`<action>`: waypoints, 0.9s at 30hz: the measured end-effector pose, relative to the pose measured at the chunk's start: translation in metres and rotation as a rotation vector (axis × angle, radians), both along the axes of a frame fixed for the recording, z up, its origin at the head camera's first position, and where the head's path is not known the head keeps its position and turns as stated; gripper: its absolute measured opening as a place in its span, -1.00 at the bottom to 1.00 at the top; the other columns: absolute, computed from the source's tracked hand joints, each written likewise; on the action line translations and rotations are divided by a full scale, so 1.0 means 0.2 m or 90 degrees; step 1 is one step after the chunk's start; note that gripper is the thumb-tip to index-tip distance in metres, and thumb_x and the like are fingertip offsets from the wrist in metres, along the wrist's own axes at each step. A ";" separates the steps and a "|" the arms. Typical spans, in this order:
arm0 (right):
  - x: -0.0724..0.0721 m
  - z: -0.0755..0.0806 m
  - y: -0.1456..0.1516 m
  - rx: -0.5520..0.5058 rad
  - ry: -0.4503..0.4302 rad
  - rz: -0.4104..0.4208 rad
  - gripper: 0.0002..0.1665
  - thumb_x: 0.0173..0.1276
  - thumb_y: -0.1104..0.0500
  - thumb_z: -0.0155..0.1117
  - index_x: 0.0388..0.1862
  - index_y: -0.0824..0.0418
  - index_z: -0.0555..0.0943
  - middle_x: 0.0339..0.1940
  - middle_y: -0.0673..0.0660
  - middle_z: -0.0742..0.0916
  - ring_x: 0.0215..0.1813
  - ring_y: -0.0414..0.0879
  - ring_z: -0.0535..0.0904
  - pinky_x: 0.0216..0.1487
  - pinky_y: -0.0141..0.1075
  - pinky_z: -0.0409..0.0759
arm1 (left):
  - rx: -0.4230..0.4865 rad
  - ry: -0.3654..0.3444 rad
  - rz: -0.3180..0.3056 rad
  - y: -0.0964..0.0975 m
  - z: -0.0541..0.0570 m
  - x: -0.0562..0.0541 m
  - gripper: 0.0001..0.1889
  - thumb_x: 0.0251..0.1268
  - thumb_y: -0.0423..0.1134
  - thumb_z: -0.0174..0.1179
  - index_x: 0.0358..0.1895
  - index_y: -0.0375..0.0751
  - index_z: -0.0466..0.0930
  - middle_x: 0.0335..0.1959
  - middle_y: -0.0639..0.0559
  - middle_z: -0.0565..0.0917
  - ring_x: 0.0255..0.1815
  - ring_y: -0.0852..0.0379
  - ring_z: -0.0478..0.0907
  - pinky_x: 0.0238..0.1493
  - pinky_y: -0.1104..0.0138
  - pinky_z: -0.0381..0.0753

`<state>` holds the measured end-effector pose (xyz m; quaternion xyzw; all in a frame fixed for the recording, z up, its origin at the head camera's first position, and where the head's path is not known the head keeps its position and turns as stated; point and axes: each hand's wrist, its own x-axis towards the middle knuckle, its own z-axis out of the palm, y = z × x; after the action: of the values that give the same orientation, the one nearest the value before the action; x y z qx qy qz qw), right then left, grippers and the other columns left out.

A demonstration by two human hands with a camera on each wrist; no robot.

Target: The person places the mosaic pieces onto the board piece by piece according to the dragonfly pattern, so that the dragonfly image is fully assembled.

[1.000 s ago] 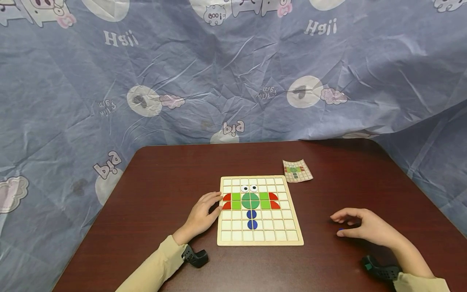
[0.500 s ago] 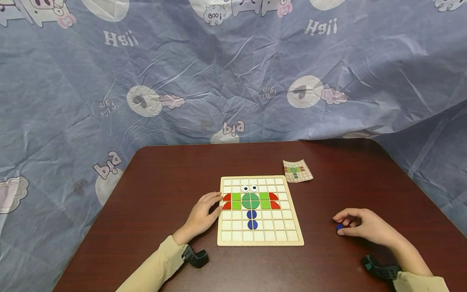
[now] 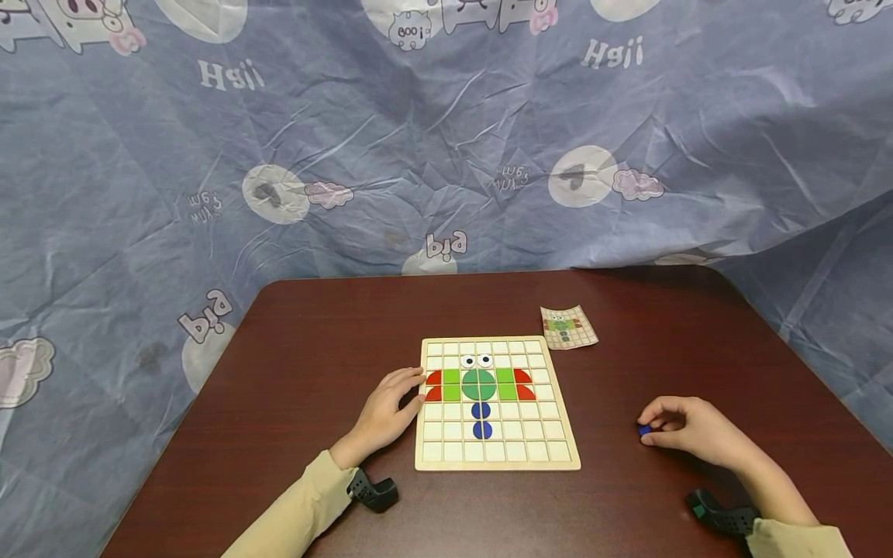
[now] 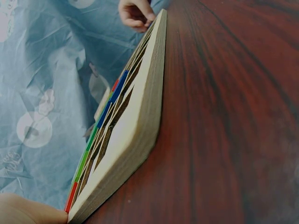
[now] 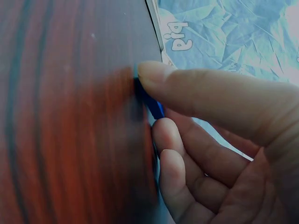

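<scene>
A small blue piece (image 3: 644,429) is pinched between the thumb and fingers of my right hand (image 3: 698,431), low over the table to the right of the board. The right wrist view shows the same blue piece (image 5: 152,103) under the thumb tip, partly hidden, so its full shape cannot be told. My left hand (image 3: 382,408) touches the left edge of a square wooden grid board (image 3: 516,451) with relaxed fingers. Red, light green, darker green and blue pieces lie in the board's cells, with two eye pieces (image 3: 477,360) above them.
A small pattern card (image 3: 570,327) with a similar figure lies just beyond the board's far right corner. The dark red wooden table (image 3: 335,325) surrounds the board. Behind it hangs a blue-grey printed cloth (image 3: 391,139).
My right hand's thumb and fingers have come together on the blue piece, and the piece has shifted slightly left and up in the head view. The left hand and the board have stayed put.
</scene>
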<state>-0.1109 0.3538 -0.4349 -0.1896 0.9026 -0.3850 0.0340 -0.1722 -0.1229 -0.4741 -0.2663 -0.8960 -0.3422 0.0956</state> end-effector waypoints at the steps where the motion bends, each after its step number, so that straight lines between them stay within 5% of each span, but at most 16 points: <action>1: 0.00 0.00 0.00 0.004 0.004 -0.001 -0.81 0.07 0.21 0.47 -0.33 0.16 0.64 -0.42 0.00 0.68 -0.37 -0.28 0.58 -0.42 -0.41 0.57 | 0.000 0.000 0.000 0.00 0.00 0.00 -0.63 0.37 -0.22 0.08 0.17 -0.28 0.52 0.25 -0.11 0.45 0.32 -0.03 0.28 0.27 0.03 0.30; 27: -0.06 0.03 -0.09 -0.003 -0.043 0.015 -0.81 0.10 0.13 0.46 -0.32 0.16 0.67 -0.45 0.02 0.70 -0.46 -0.26 0.53 -0.47 -0.37 0.53 | 0.002 0.005 0.000 0.00 -0.01 -0.01 -0.64 0.37 -0.22 0.09 0.17 -0.26 0.53 0.24 -0.10 0.46 0.32 -0.02 0.29 0.25 0.03 0.32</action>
<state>-0.1222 0.3353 -0.4289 -0.1874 0.8976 -0.3932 0.0683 -0.1733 -0.1235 -0.4761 -0.2672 -0.8952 -0.3426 0.0995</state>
